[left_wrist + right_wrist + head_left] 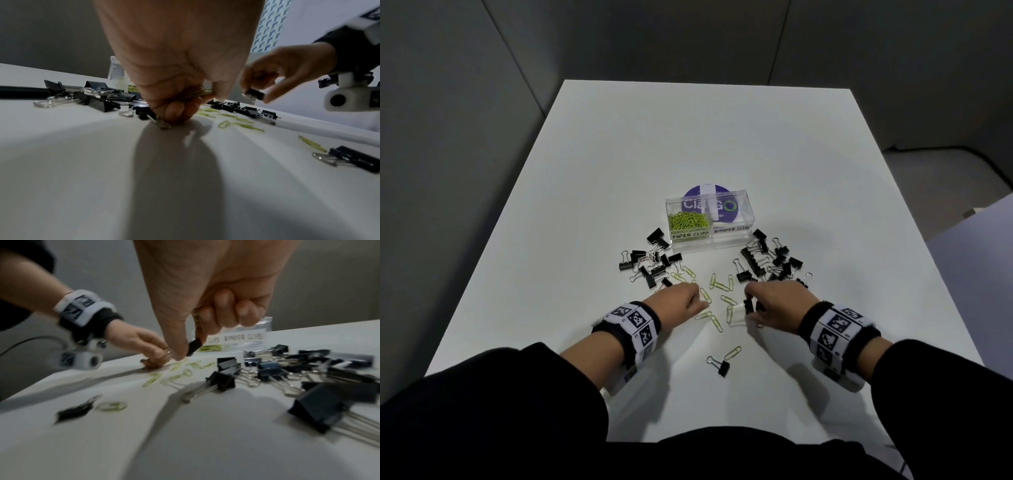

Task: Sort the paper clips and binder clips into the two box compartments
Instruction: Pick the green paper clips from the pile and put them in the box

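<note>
Both hands were down among the scattered clips. My left hand (681, 297) had its fingers curled, fingertips on the tabletop (619, 154), and the left wrist view showed a small bunch of green paper clips (202, 95) gathered inside that grip. My right hand (774, 301) pinched a black binder clip (748, 306) between thumb and forefinger, lifted a little off the surface; something yellowish also sat tucked under the curled fingers, perhaps a paper clip, though the blur left me unsure.

Loose paper clips (722, 291) lay between my hands. Binder clips sat in two heaps, a left pile (650, 263) and a right pile (770, 260), either side of the clear box (743, 200), which stood just beyond them. Its left compartment, labelled PAPER CLIPS, held a heap of green clips (688, 221); its right one carried the label BINDER CLIPS. Nearer to me, one lone binder clip (719, 366) lay just beside a single paper clip (732, 352).
</note>
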{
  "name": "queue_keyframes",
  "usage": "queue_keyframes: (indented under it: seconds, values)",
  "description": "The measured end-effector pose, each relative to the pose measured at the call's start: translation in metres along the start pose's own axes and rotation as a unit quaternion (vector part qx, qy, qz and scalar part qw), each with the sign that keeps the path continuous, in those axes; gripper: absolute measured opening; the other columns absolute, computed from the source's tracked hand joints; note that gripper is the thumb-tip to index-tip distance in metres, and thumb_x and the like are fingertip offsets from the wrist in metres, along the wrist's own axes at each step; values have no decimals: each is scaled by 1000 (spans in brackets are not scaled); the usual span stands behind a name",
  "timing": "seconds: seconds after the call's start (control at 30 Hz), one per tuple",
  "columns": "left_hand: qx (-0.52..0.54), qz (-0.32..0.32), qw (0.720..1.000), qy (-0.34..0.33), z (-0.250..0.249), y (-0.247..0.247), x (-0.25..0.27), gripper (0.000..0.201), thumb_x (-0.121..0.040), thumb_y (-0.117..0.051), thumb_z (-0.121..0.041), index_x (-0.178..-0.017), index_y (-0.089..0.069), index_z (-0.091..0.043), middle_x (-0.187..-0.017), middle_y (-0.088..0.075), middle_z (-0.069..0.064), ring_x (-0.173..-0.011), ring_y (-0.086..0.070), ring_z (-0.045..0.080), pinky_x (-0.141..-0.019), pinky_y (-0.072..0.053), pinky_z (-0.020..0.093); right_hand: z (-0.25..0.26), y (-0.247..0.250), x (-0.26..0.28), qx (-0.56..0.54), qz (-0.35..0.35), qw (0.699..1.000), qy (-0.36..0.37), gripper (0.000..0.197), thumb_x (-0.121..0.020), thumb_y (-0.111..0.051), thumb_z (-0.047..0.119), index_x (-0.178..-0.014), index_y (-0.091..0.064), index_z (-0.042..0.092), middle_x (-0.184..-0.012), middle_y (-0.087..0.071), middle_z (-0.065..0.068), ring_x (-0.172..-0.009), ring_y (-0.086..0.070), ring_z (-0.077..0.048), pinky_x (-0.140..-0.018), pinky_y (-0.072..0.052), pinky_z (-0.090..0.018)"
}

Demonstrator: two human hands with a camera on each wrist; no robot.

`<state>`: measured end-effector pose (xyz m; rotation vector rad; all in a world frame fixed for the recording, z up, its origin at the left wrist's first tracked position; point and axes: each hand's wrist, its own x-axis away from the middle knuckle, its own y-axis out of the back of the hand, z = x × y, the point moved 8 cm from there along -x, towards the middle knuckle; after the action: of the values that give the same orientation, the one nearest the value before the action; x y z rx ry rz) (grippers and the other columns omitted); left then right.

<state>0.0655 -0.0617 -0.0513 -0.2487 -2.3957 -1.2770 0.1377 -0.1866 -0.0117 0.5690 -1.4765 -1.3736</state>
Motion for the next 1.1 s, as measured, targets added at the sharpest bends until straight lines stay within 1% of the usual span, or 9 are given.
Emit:
queue_keyframes:
  seconds: [0.17, 0.27, 0.37, 0.47, 0.53, 0.63, 0.77, 0.97, 1.1]
  values:
    - [-16, -12, 1000, -13, -3, 3, 1, 29, -100, -33, -27, -105, -52, -5, -100, -60, 12, -82, -50, 20, -71, -35, 25, -43, 1, 4, -17, 9, 993, -115, 38, -88, -54, 40, -118, -43, 18, -116, -62, 2, -102, -59, -22, -80, -45, -30]
    - [-44, -10, 999, -22, -5, 2, 2, 29, -97, -41, -33, -111, -52, -10, -105, -63, 8, -90, -56, 22, -72, -36, 26, -31, 0, 5, -29, 8, 995, -90, 41, -90, -52, 37, -126, -41, 22, -121, -61, 3, -106, -59, -21, -83, -46, -31]
    - [-74, 7, 997, -15, -5, -5, 1, 38, -88, -56, -42, -116, -50, -18, -106, -61, 2, -97, -55, 19, -76, -38, 28, 4, -6, -2, -9, 23, 1000, 6, 36, -93, -48, 27, -129, -42, 22, -120, -61, 1, -104, -60, -21, -84, -47, -30]
    - [-84, -1, 996, -21, -6, -7, 0, 27, -89, -56, -37, -108, -54, -18, -105, -59, 3, -101, -53, 21, -77, -38, 28, 29, -21, -16, 26, 50, 996, 66, 33, -94, -46, 22, -126, -45, 21, -112, -61, -4, -99, -61, -25, -73, -45, -30]
    - [-77, 1, 997, -26, -8, -7, 0, 21, -90, -56, -32, -103, -56, -16, -107, -58, 5, -102, -52, 22, -80, -40, 31, 28, -27, -25, 1, 47, 998, 44, 24, -93, -46, 23, -117, -50, 20, -106, -64, -4, -93, -62, -25, -68, -39, -26]
    - [-63, 15, 998, -24, -10, -10, 1, 20, -91, -55, -27, -101, -57, -10, -110, -55, 8, -102, -52, 23, -81, -39, 29, 20, -34, -32, -51, 76, 996, -6, 13, -90, -50, 20, -101, -54, 16, -101, -66, -4, -90, -61, -25, -71, -43, -29]
    - [-57, 17, 998, -26, -10, -12, 4, 18, -93, -51, -22, -98, -56, -5, -109, -54, 11, -99, -54, 27, -82, -41, 31, 21, -36, -29, -57, 105, 993, -9, 15, -93, -48, 20, -102, -53, 10, -105, -63, -9, -94, -59, -27, -76, -42, -33]
    - [31, -2, 999, -8, -4, -5, 9, 30, -98, -40, -21, -126, -49, -12, -123, -58, 10, -112, -54, 25, -88, -39, 26, 26, -34, -19, -13, 58, 998, 31, 22, -97, -36, 16, -107, -50, 2, -107, -54, -15, -96, -54, -30, -76, -42, -39]
    - [25, 11, 999, -27, -6, -6, 7, 32, -98, -37, -15, -125, -53, -13, -127, -56, 9, -117, -51, 23, -98, -38, 29, 11, -18, -8, -111, 24, 993, -25, 10, -96, -36, 16, -96, -46, 12, -85, -50, -5, -81, -48, -24, -67, -32, -29]
